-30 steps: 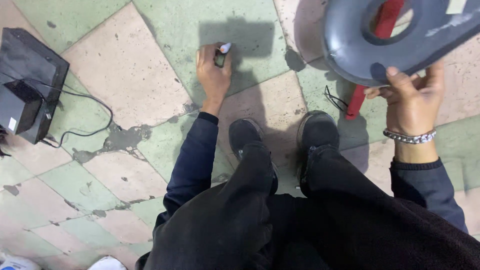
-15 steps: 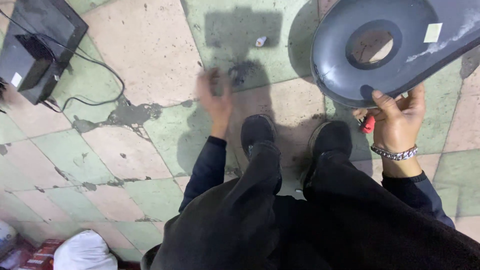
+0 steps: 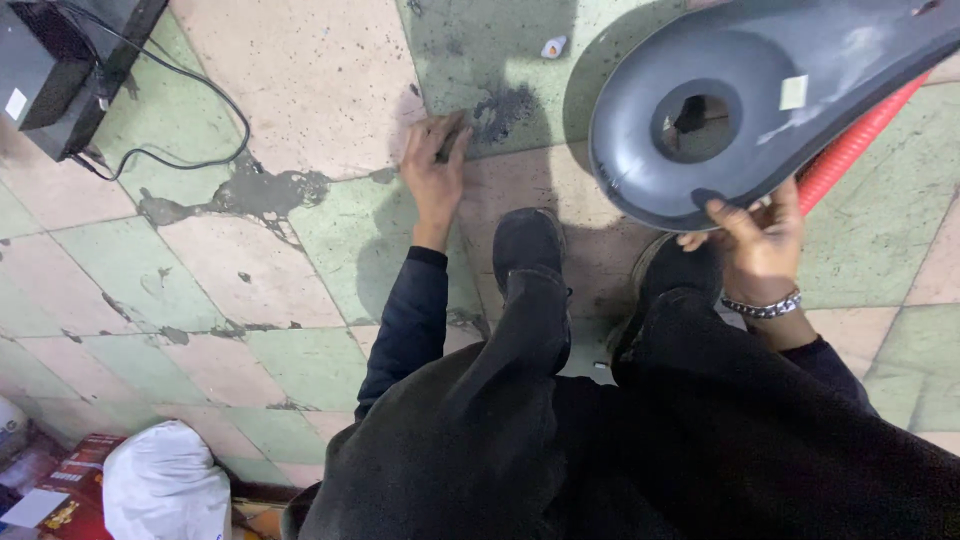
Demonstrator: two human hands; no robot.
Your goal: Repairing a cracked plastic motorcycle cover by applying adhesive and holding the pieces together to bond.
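Observation:
My right hand (image 3: 757, 238), with a bead bracelet on its wrist, grips the lower edge of a large grey plastic cover (image 3: 790, 95) that has a round hole in its middle; the cover is held up over the floor at the upper right. My left hand (image 3: 433, 165) rests on the tiled floor ahead of my left shoe (image 3: 528, 245), fingers apart and pointing away, at the edge of a dark stain (image 3: 500, 108). A small white piece (image 3: 553, 46) lies on the floor beyond that hand, apart from it.
A red ribbed hose (image 3: 850, 150) shows behind the cover. A black box (image 3: 50, 70) with a black cable (image 3: 215, 110) sits at the upper left. A white bag (image 3: 165, 480) and a red carton (image 3: 70, 485) lie at the lower left. My dark trouser legs fill the bottom.
My left hand let go of the small white-tipped piece, which now lies on the floor, and drew back toward my shoe. The grey cover tilted and dropped lower in view.

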